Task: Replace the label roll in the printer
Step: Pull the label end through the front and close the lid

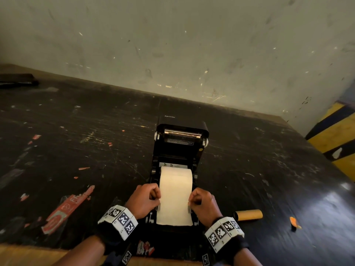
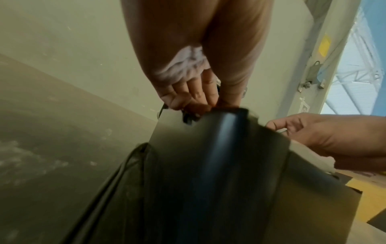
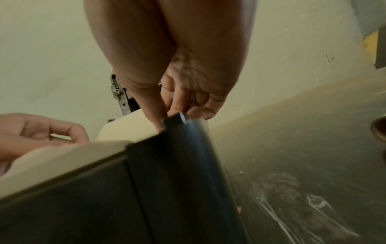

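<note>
A black label printer (image 1: pixel 198 150) stands on the dark table with its lid (image 1: pixel 203 127) raised. A white label roll (image 1: pixel 175 174) sits in its bay, and its strip (image 1: pixel 174 206) runs forward over the front. My left hand (image 1: pixel 156 197) pinches the black paper guide (image 2: pixel 189 118) at the strip's left edge. My right hand (image 1: pixel 193 201) pinches the matching guide (image 3: pixel 173 120) at the right edge. Both guide grips also show close up: the left hand (image 2: pixel 200 102) in the left wrist view and the right hand (image 3: pixel 171 112) in the right wrist view, beside the cream strip (image 3: pixel 62 156).
An empty brown cardboard core (image 1: pixel 248 215) lies on the table (image 1: pixel 76 131) right of the printer, with an orange scrap (image 1: pixel 294 222) beyond it. A red sticker (image 1: pixel 63 210) is stuck down at the left. A scuffed wall runs behind; a yellow-and-black striped block (image 1: pixel 336 135) stands at right.
</note>
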